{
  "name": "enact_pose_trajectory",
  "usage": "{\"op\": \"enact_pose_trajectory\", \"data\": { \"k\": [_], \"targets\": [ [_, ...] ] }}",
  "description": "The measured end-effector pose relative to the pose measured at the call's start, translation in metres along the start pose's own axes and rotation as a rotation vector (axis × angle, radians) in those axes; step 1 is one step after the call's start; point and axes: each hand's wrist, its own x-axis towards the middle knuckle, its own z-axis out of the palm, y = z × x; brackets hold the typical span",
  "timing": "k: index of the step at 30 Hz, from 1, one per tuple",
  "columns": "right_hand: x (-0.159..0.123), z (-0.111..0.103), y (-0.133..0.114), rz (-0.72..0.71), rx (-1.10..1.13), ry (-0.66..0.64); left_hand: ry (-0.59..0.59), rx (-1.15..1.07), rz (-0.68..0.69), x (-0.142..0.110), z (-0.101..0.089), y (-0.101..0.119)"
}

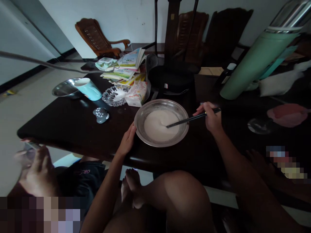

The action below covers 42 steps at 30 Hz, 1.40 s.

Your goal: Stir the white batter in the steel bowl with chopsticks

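A wide metal bowl [186, 129] stands on the dark table near its front edge, with a pale, creamy batter [157, 131] inside that shows swirl marks. My left hand [128, 139] holds the bowl's left side, fingers against the outer wall. In my right hand [212, 117] is a pair of dark chopsticks [187, 119], gripped near the upper end and slanting down over the bowl's right rim. Their tips are dipped in the batter near its middle.
Behind the bowl are a tissue pack [137, 94], a glass dish [113, 96] and stacked booklets [128, 63]. A blue cup [88, 89] and grey paw-shaped object [101, 115] are left. A tall green flask [257, 64] stands right. Another person's hand [40, 171] holds a phone-like object at lower left.
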Motion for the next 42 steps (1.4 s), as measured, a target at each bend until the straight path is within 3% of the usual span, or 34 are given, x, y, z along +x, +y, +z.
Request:
{"op": "enact_pose_trajectory", "data": {
  "k": [4, 6, 10, 15, 20, 26, 29, 31, 36, 40, 42],
  "targets": [
    [-0.0029, 0.0038, -0.0010, -0.018, -0.069, -0.227, 0.001, 0.013, 0.003, 0.0001, -0.0002, -0.0007],
    [-0.0022, 0.0032, -0.0015, -0.045, -0.103, -0.211, 0.007, 0.017, 0.002, 0.0001, -0.0001, -0.0010],
    [0.0008, -0.0007, 0.0013, -0.013, -0.005, -0.007, -0.005, 0.014, 0.012, 0.0005, 0.0000, -0.0018],
    [-0.0023, 0.0037, -0.0019, -0.021, -0.076, -0.242, 0.007, 0.015, 0.011, -0.0003, 0.0000, 0.0006],
    [-0.0001, 0.0023, -0.0022, 0.003, -0.011, 0.015, -0.007, -0.001, 0.008, -0.0012, 0.0002, 0.0022],
    [-0.0019, 0.0026, -0.0006, -0.054, -0.167, -0.229, 0.016, 0.001, 0.011, -0.0003, 0.0009, 0.0014],
    [0.0005, -0.0002, 0.0010, -0.048, -0.109, -0.041, 0.009, 0.008, 0.010, 0.0001, 0.0008, 0.0019],
    [0.0009, 0.0003, 0.0010, -0.003, -0.010, 0.019, 0.001, 0.017, 0.004, 0.0002, 0.0004, 0.0021],
    [-0.0030, 0.0051, -0.0034, -0.032, -0.123, -0.249, 0.008, 0.018, -0.007, 0.0000, -0.0006, 0.0008],
    [-0.0004, 0.0002, -0.0005, -0.020, -0.060, -0.025, 0.004, 0.003, -0.005, -0.0003, 0.0001, -0.0009],
    [0.0001, 0.0000, 0.0006, 0.022, 0.009, 0.003, -0.003, -0.016, -0.003, -0.0001, 0.0009, -0.0021]
  ]
}}
